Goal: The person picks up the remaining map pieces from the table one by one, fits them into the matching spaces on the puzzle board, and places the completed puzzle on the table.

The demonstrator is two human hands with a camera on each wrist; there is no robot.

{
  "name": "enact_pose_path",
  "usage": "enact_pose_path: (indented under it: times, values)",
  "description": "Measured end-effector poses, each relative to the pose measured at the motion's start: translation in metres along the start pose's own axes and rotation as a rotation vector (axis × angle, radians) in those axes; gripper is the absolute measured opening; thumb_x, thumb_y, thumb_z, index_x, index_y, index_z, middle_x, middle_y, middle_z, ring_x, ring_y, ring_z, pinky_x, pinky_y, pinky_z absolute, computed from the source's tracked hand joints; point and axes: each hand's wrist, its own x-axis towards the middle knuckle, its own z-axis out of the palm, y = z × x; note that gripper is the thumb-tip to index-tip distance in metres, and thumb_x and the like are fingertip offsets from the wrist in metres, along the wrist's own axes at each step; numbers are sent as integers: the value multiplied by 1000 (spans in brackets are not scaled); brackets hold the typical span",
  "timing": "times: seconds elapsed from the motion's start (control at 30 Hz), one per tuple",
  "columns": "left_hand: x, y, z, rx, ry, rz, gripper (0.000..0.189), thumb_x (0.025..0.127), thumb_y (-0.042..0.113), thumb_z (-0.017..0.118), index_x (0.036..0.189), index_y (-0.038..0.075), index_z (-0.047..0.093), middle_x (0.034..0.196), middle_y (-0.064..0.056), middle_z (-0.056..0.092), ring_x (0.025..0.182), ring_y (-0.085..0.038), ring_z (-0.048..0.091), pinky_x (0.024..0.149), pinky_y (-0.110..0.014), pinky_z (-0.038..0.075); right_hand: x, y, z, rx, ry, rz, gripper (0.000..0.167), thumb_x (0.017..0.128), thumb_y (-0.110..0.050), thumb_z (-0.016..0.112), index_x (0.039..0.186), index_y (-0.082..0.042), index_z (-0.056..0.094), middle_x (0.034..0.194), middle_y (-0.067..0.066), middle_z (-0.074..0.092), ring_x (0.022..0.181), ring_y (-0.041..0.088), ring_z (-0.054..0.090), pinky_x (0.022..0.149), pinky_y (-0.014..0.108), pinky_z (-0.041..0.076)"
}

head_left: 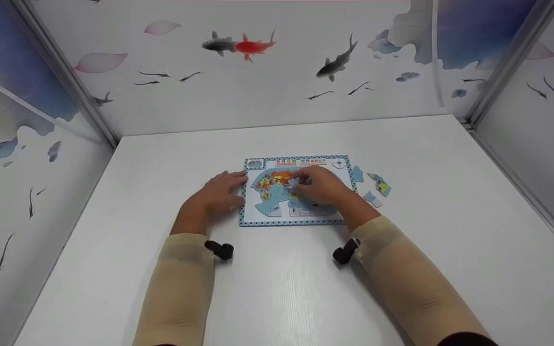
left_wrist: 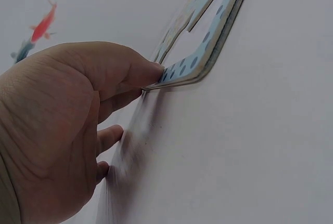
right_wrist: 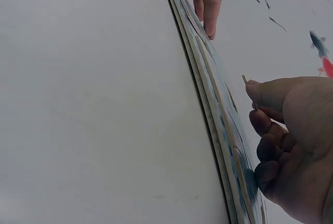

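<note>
A world map jigsaw board [head_left: 258,222] with a dotted blue border lies on the table. My left hand [head_left: 219,193] is at its left edge, fingers mostly extended; in the left wrist view the thumb [left_wrist: 148,70] rests on the dotted border near a corner. Over the middle of the map, my right hand [head_left: 322,186] pinches a thin jigsaw piece [right_wrist: 250,93] between thumb and fingers, seen edge-on and raised off the board in the right wrist view. Fitted pieces [head_left: 277,178] form part of the map. The right hand covers some of it.
Several loose jigsaw pieces lie right of the board, among them a plain blue one [head_left: 358,174] and a green-yellow one [head_left: 381,185]. White walls [head_left: 267,96] printed with fish enclose the white table [head_left: 277,288] at the back and sides.
</note>
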Motion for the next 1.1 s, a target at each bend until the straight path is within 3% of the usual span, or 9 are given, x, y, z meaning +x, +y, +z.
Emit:
enact_pose_path:
  times: [0.47,0.8,1.1]
  values:
    - [1,-2,-1,16,-8,51,75,98,38,66,166,42,37,179,18,24,172,-24,4,137,-63,7,1,0,3,15,-36,-3,45,102,-32,73,146,-22,68,123,1,67,111,23,62,98,38,53]
    - [-1,-2,0,-1,1,33,75,96,38,67,166,43,37,178,19,25,172,-23,5,136,-64,8,1,-1,4,-18,-31,-23,45,101,-31,73,146,-24,69,120,2,65,108,24,58,97,38,50]
    - [2,-2,0,15,-6,39,75,97,38,67,166,43,37,178,19,24,172,-23,4,137,-62,8,1,-5,6,-6,-34,26,46,101,-31,74,147,-25,68,125,1,66,110,23,60,100,38,53]
